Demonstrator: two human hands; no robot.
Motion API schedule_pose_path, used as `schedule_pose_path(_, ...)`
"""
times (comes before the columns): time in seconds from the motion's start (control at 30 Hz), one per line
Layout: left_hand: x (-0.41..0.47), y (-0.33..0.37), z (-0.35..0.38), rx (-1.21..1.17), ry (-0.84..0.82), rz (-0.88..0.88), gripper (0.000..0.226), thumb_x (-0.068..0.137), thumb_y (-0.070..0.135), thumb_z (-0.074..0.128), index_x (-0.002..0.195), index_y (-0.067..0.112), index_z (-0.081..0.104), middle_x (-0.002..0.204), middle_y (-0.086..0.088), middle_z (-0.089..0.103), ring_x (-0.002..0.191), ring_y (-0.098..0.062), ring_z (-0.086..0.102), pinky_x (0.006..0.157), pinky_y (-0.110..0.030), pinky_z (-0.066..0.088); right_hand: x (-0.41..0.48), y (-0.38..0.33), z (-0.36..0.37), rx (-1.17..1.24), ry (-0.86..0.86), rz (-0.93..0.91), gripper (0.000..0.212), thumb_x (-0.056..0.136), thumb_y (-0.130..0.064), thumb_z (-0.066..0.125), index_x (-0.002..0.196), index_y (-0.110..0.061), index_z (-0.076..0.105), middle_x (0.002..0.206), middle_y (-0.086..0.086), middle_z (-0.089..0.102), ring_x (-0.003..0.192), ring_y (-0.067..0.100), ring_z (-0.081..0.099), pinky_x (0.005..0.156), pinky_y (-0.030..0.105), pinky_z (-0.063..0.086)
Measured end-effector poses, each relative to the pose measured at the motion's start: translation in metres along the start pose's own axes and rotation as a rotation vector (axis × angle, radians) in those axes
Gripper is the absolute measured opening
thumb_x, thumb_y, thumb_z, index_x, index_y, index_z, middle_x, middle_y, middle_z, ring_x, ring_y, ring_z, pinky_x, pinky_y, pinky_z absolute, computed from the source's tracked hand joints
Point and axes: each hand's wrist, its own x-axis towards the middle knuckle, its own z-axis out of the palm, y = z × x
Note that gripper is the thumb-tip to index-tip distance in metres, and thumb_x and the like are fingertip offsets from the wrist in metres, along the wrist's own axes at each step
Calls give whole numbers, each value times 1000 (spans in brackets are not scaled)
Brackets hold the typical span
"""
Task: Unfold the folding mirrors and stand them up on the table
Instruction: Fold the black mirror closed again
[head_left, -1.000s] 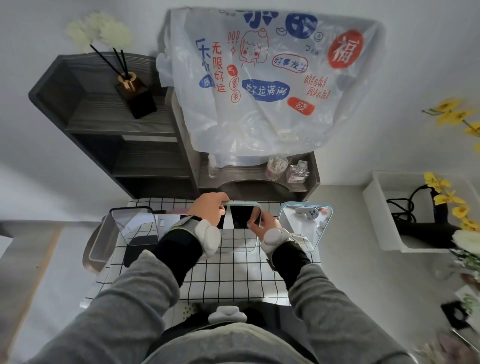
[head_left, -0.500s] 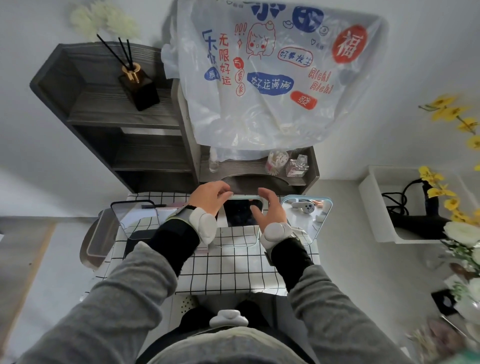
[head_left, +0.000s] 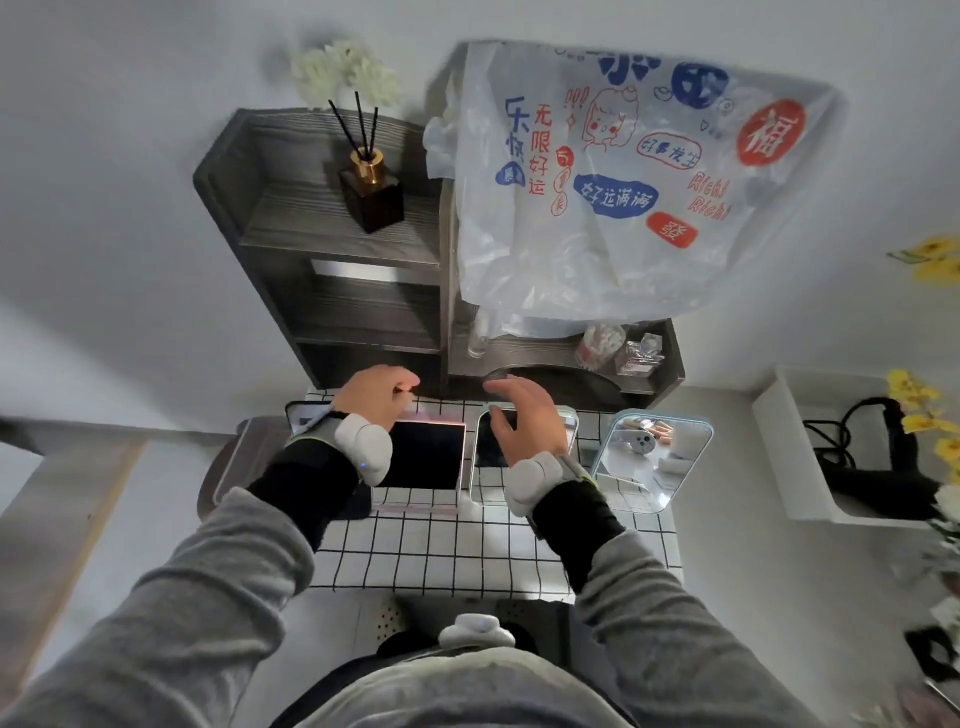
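Note:
Three folding mirrors stand in a row on the checked tablecloth (head_left: 441, 551). My left hand (head_left: 376, 397) curls over the top edge of the pink-framed mirror (head_left: 423, 457), whose glass looks dark. In front of the mint-framed mirror (head_left: 485, 486) in the middle hovers my right hand (head_left: 524, 421), fingers spread and holding nothing. The blue-framed mirror (head_left: 654, 457) stands untouched at the right, tilted back. A further dark-framed mirror (head_left: 301, 415) shows partly behind my left wrist.
A dark wooden shelf unit (head_left: 353, 312) rises right behind the mirrors, with a reed diffuser (head_left: 371, 197) and a printed plastic bag (head_left: 623, 182) on it. A white bin (head_left: 810, 452) with black cable and yellow flowers (head_left: 914, 410) sits at the right. A tray (head_left: 228, 467) lies at the left.
Both hands have let go of the mint-framed mirror, which now stands alone. My left hand moved left onto the pink-framed mirror; my right hand opened. The view shifted.

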Motion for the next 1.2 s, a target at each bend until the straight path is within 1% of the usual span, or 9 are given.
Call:
schedule_pose_path(0.17, -6, -42, -8, 97, 28, -82, 39, 94, 16, 46, 132, 24, 53, 139, -3, 53, 126, -25, 51, 106, -38, 43, 9, -32, 23, -100, -127, -89, 33, 92, -16, 48, 123, -20, 58, 128, -1, 58, 120, 17, 52, 99, 27, 42)
schedule_pose_path(0.27, -7, -61, -15, 165, -7, -107, 45, 93, 21, 50, 137, 27, 46, 144, -1, 48, 131, -24, 47, 109, -37, 40, 14, -43, 33, -137, -206, -93, 33, 93, -17, 46, 124, -19, 57, 130, 0, 57, 116, 18, 57, 97, 27, 44)
schedule_pose_path(0.47, -7, -106, -26, 189, -82, -201, 48, 94, 28, 51, 140, 26, 41, 147, -2, 45, 133, -26, 45, 110, -38, 39, 29, -74, 61, -212, -411, -22, 35, 95, -22, 45, 128, -17, 54, 133, 6, 57, 123, 24, 52, 103, 32, 41)
schedule_pose_path(0.63, -4, -123, -22, 68, -132, -164, 41, 97, 24, 47, 136, 15, 48, 141, -10, 51, 129, -28, 48, 109, -31, 35, 40, -86, 79, -310, -540, 32, 37, 95, -22, 43, 131, -18, 51, 136, 7, 55, 124, 27, 51, 104, 36, 43)
schedule_pose_path(0.83, 6, -136, -20, 22, -133, -75, 35, 97, 15, 42, 130, 10, 55, 135, -11, 57, 126, -27, 51, 108, -30, 36, 48, -84, 89, -350, -558, 89, 31, 96, -22, 44, 124, -21, 57, 128, 7, 62, 118, 27, 57, 93, 30, 45)
schedule_pose_path(0.93, 10, -138, -16, -6, -108, -44, 33, 97, 12, 43, 126, 7, 59, 131, -12, 60, 124, -27, 52, 104, -26, 34, 50, -79, 91, -377, -567, 69, 32, 95, -22, 45, 125, -24, 57, 128, 6, 61, 117, 26, 57, 87, 25, 41)
schedule_pose_path(1.0, 13, -142, -11, -36, -97, -37, 32, 96, 10, 44, 123, 5, 61, 130, -12, 61, 123, -27, 53, 102, -25, 34, 51, -76, 93, -383, -576, 73, 33, 95, -20, 44, 126, -26, 56, 130, 4, 60, 118, 25, 56, 89, 25, 40)
schedule_pose_path(1.1, 12, -145, -6, -54, -63, -43, 31, 96, 11, 43, 119, 2, 62, 124, -14, 64, 117, -28, 55, 96, -25, 35, 53, -72, 94, -418, -590, 70, 36, 96, -15, 41, 125, -29, 57, 128, 5, 61, 116, 25, 57, 96, 30, 45)
schedule_pose_path(1.2, 13, -149, 0, -66, -41, -48, 30, 96, 12, 44, 117, 4, 63, 121, -16, 65, 114, -30, 56, 95, -28, 37, 54, -71, 94, -418, -586, 74, 38, 96, -15, 39, 125, -31, 57, 128, 4, 62, 115, 25, 58, 96, 31, 47)
